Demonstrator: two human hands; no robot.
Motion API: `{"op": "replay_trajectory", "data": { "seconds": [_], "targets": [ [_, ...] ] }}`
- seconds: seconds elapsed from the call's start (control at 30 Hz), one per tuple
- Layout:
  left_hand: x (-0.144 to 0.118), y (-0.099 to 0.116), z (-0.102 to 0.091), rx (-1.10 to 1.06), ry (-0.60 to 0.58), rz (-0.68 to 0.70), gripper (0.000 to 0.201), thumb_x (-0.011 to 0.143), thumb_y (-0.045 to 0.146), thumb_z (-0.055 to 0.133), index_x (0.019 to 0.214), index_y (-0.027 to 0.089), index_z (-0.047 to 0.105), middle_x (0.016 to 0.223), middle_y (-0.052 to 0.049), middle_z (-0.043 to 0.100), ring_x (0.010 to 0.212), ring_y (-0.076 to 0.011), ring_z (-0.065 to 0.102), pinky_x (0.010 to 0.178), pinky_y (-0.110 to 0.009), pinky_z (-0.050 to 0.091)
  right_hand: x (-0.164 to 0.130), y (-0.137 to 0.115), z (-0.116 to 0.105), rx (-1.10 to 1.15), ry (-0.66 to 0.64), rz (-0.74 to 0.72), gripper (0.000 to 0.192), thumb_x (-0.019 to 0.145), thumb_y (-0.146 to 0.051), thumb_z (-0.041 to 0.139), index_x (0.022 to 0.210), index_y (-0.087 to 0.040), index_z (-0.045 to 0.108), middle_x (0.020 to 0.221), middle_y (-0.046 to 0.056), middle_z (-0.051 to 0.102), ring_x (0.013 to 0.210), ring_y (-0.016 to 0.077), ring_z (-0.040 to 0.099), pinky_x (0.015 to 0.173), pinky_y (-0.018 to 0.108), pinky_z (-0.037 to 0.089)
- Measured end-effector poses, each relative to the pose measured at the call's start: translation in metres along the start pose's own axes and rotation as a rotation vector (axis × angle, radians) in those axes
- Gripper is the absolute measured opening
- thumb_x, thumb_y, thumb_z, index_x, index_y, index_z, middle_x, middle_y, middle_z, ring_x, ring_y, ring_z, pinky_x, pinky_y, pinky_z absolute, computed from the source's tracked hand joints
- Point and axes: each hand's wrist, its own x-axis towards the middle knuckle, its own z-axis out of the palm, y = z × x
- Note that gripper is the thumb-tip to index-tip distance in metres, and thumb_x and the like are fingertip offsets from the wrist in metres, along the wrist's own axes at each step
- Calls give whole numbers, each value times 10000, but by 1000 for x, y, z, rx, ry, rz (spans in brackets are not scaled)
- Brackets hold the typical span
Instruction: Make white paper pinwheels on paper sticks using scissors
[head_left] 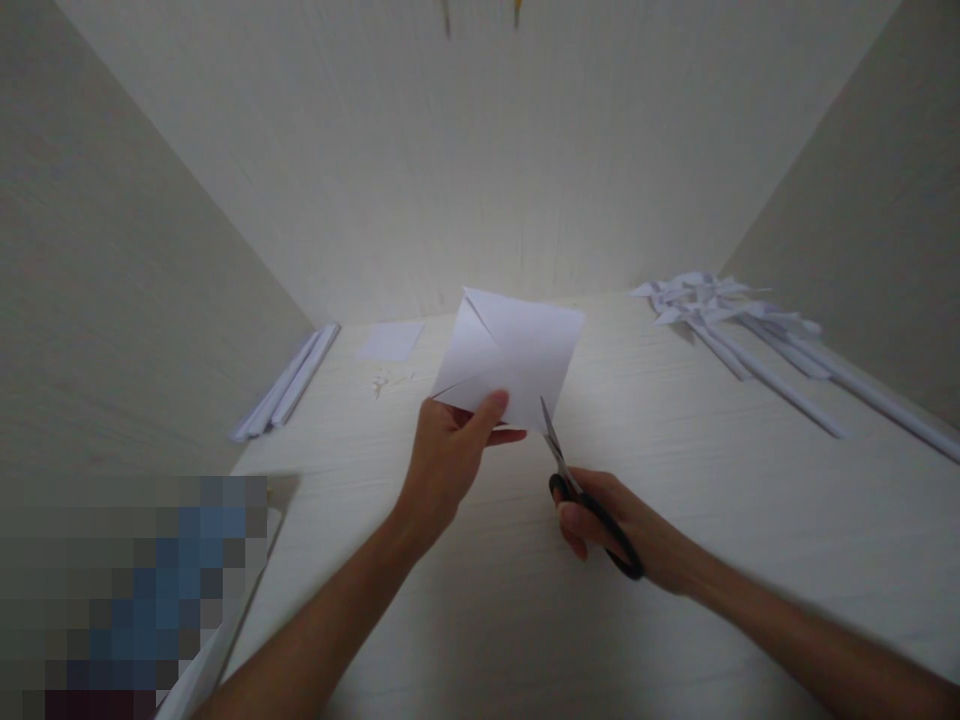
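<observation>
A white square of paper [525, 345] is pinched at its near edge by my left hand [450, 445], thumb on top and fingers beneath. Slits run inward from its two left corners. My right hand [604, 520] grips black-handled scissors [566, 475]. Their blades meet the paper's near right corner, one blade lying over the sheet. The paper is held up above the pale tabletop [495, 600].
Rolled white paper sticks [289, 385] lie at the left wall. Another paper square [391, 341] and small scraps [382, 384] rest behind my left hand. Several paper pinwheels on sticks [712, 300] are piled at the back right. Walls enclose the back and sides.
</observation>
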Motion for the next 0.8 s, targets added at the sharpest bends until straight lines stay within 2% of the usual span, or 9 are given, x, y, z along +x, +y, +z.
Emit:
{"op": "replay_trajectory", "data": {
  "seconds": [0.5,0.8],
  "targets": [
    [-2,1,2,53,19,6,186,659,256,637,750,96,663,696,-36,687,602,-148,639,544,-226,570,0,-1,1,-62,3,-17,478,736,-643,392,601,-184,391,509,-26,419,477,98,390,446,233,307],
    [-2,2,1,52,28,17,205,649,263,645,787,113,664,718,-25,688,612,-148,641,540,-227,572,1,3,1,-60,56,44,435,716,-575,502,576,-185,371,449,-67,346,402,65,309,384,210,225]
  ]
}}
